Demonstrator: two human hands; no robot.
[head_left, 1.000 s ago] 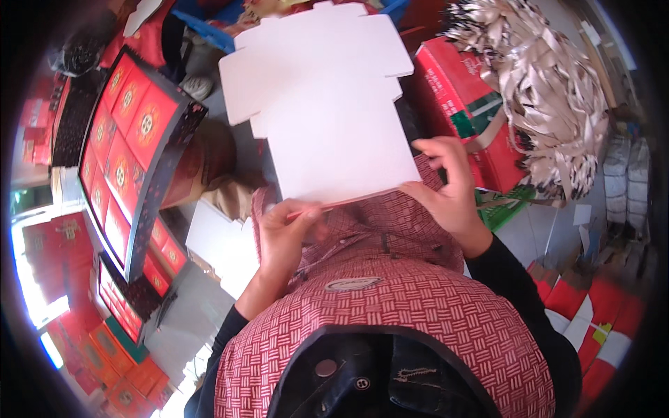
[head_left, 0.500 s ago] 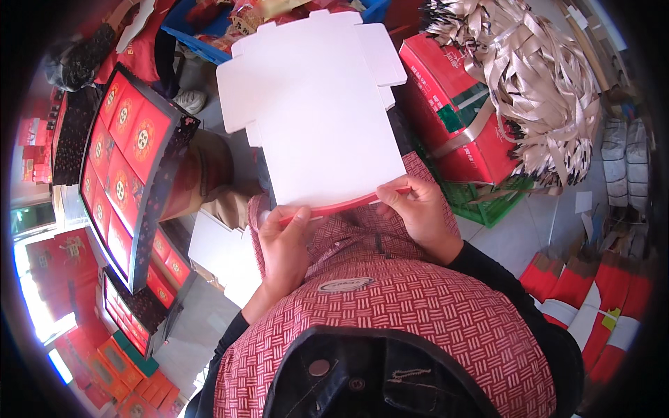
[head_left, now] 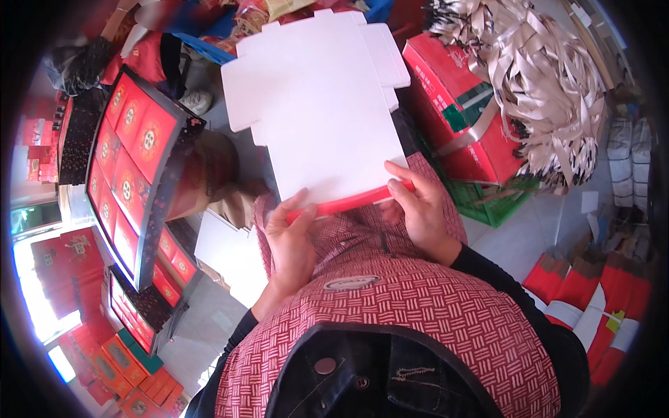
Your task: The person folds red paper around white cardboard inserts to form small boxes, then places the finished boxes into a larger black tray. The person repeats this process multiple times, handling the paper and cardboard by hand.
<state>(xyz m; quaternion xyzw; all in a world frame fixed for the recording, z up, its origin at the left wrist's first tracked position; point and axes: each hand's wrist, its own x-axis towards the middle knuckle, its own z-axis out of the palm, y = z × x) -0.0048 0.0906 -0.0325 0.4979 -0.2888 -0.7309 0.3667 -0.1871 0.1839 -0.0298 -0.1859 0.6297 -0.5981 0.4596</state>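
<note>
A flat cardboard box blank (head_left: 324, 104), white on its upper face, stretches away from me above my lap. Its near edge is folded up into a narrow red strip. My left hand (head_left: 291, 240) pinches the left end of that strip between thumb and fingers. At the other end, my right hand (head_left: 419, 212) grips the fold, thumb on the near side and forefinger over the top. Tabs stick out along both sides and the far end of the blank.
Left stands a tilted dark-edged tray of red boxes (head_left: 129, 167). On the right, a red carton (head_left: 460, 104) sits on a green crate (head_left: 488, 205) beside a heap of beige ribbons (head_left: 543, 90). Red bundles (head_left: 564, 285) lie lower right. A blue bin (head_left: 202, 47) and another person (head_left: 143, 59) are beyond.
The near strip has been folded further up, showing more red. Both hands have shifted slightly, and the right forefinger now lies higher over the fold.
</note>
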